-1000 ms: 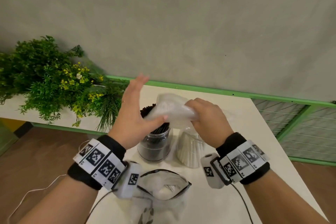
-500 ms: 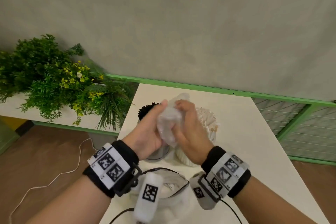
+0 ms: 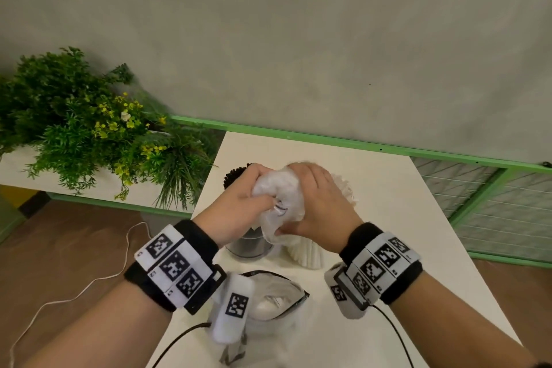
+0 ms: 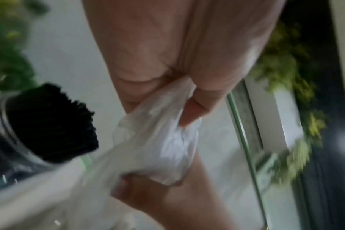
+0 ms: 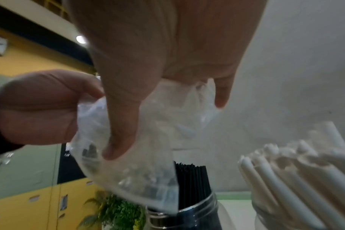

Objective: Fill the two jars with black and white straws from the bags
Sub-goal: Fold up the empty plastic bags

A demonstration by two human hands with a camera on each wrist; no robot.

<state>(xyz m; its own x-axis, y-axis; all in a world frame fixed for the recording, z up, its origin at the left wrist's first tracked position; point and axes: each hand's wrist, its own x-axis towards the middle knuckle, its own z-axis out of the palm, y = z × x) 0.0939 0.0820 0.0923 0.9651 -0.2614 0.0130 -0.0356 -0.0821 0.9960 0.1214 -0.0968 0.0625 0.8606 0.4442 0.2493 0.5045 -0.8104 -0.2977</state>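
Observation:
Both hands crumple a clear plastic bag [image 3: 280, 194] [image 4: 167, 140] [image 5: 148, 132] above the two jars. My left hand [image 3: 239, 200] grips its left side, and my right hand [image 3: 316, 203] wraps the right side with the thumb pressed into the plastic. A glass jar of black straws [image 3: 248, 245] [image 5: 191, 183] [image 4: 49, 124] stands under the left hand. A jar of white straws [image 3: 307, 254] [image 5: 297, 179] stands beside it on the right. No straws show inside the crumpled bag.
A second clear bag [image 3: 268, 302] with a dark rim lies open on the white table [image 3: 388, 218] near me. A green plant [image 3: 89, 128] sits on the ledge at left. A green rail and mesh fence [image 3: 493, 203] line the right.
The bag was stretched out between my hands; both hands have come together and balled it up. My left hand, flat and raised before, now grips the plastic.

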